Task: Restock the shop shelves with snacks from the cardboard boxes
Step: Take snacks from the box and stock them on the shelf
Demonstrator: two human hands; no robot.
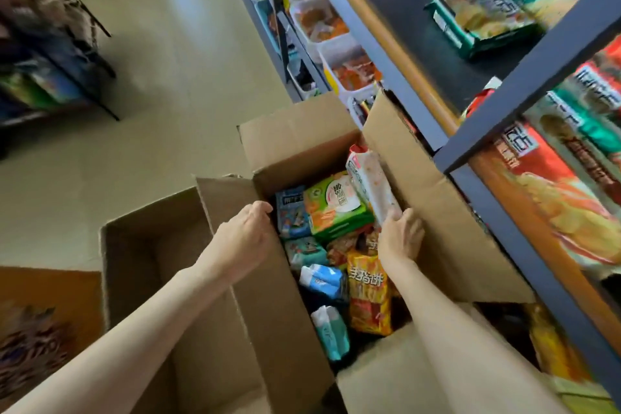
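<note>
Fingers of the left hand [248, 236] are curling over the cardboard box [279, 306] rim while the right hand [400, 236] is pinching a white snack packet [371, 185], its long axis rising toward the box's far wall.

Two bare forearms reached into view from the bottom edge, one at the lower left and one at the lower right, each ending in a bare hand: the left hand [243, 235] and the right hand [400, 237]. No sleeve or cuff showed anywhere along either arm, from the frame's edge up to the wrist, and the wrists carried no watch, band or bracelet. The hands wore no gloves, and the fingers that could be seen bore no rings, though the picture was too soft to make out the nails.
</note>
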